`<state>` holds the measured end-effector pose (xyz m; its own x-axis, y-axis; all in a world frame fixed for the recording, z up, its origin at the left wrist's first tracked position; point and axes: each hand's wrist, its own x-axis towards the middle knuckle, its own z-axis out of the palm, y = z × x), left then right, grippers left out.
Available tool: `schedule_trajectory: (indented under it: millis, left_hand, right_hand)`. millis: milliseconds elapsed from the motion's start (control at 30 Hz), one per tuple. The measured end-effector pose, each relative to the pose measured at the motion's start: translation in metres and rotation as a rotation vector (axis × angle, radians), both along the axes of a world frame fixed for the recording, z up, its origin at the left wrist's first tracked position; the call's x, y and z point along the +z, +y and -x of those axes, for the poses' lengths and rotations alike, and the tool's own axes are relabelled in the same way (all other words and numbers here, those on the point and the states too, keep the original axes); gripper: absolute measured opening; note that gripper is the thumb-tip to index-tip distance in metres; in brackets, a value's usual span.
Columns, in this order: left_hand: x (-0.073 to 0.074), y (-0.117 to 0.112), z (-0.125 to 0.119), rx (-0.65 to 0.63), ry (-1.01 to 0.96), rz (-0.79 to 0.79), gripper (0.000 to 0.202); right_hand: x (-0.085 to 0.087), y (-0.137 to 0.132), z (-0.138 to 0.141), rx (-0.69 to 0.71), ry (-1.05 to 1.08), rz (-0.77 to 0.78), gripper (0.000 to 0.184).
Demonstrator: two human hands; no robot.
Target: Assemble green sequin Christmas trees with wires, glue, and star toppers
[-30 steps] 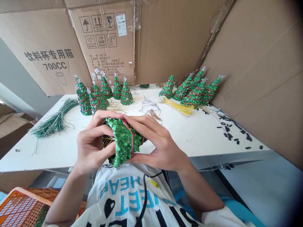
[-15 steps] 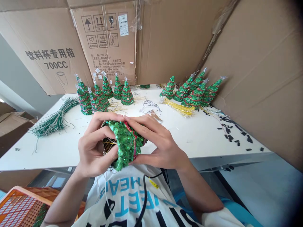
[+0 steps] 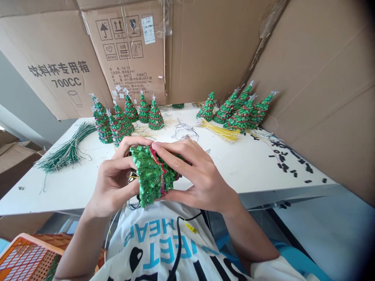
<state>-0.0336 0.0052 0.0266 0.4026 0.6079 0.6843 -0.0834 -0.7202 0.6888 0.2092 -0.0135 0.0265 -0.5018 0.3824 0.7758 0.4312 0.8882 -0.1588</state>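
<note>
Both hands hold one small green sequined tree point(image 3: 152, 175) with a red bead band, lying on its side above the near edge of the white table point(image 3: 249, 164). My left hand point(image 3: 113, 181) wraps its open base end, where thin yellow wires stick out. My right hand point(image 3: 199, 175) is curled over its narrower end, with fingertips pressed on top. The tree's tip is hidden under my right hand.
Finished little trees stand in a group at the back left point(image 3: 123, 117), and others lie in a heap at the back right point(image 3: 240, 109). A bundle of green wires point(image 3: 66, 150), yellow wires point(image 3: 222, 132) and small black pieces point(image 3: 290, 160) lie on the table. Cardboard boxes point(image 3: 67, 58) wall it in. An orange crate point(image 3: 23, 259) sits lower left.
The tree has turned slightly in my hands and my fingers have shifted their hold on it. Nothing on the table has moved.
</note>
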Motion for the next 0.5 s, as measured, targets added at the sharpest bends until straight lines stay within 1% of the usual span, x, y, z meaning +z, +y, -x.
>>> schedule_trajectory:
  millis: [133, 267, 333, 400, 433, 500]
  left_hand:
    - [-0.0025, 0.001, 0.0032, -0.055, -0.005, 0.048, 0.018]
    - [-0.0046, 0.0023, 0.0059, -0.1, -0.01, 0.106, 0.019]
    - [-0.005, 0.0031, 0.0065, -0.154, -0.038, 0.139, 0.02]
    - [-0.0047, 0.0035, 0.0064, -0.205, -0.078, 0.167, 0.027]
    - [-0.0042, 0.0034, 0.0062, -0.211, -0.085, 0.169, 0.033]
    - [-0.0024, 0.0026, 0.0055, -0.178, -0.042, 0.161, 0.042]
  right_hand:
    - [0.0029, -0.001, -0.0024, -0.055, -0.035, -0.02, 0.093]
    - [0.0055, -0.0017, -0.0062, -0.095, -0.06, -0.036, 0.087]
    - [0.006, -0.0015, -0.0073, -0.101, -0.065, -0.043, 0.086]
    - [0.0061, -0.001, -0.0075, -0.111, -0.072, -0.049, 0.086]
    - [0.0059, -0.0004, -0.0075, -0.116, -0.075, -0.052, 0.086]
    - [0.0048, 0.0017, -0.0074, -0.125, -0.081, -0.051, 0.087]
